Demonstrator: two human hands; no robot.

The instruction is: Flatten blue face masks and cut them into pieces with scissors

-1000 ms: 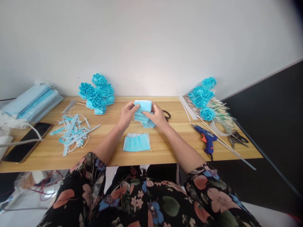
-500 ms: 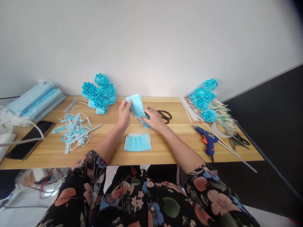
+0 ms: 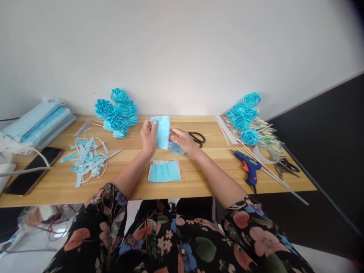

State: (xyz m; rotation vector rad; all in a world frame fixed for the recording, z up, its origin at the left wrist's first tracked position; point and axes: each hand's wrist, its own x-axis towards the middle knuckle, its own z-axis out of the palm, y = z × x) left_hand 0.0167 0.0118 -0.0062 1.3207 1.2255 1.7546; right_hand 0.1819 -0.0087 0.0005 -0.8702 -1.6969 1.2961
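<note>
We pinch a blue cloth in our left hand's grip, twelve o'clock from a flat cloth on the bench, but cannot tell our right hand's grip at three o'clock.

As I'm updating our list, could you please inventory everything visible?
Wall: one, white, rear
Table: one, brown, below
Masks: stack, blue, left
Phone: one, black, left
Cables: several, white/red, left
Scraps: heap, blue/white, left
Flowers: two clusters, blue, rear
Sheet: one, blue, centre
Swatches: several, blue, centre
Scissors: one, black, centre
Strips: two, white, right
Sticks: many, pale, right
Glue gun: one, blue, right
Roll: one, translucent, right
Tool: one, dark, right
Panel: one, black, right
Garment: one, black floral, front
Left hand: one, bare, holding sheet
Right hand: one, bare, by sheet
</note>
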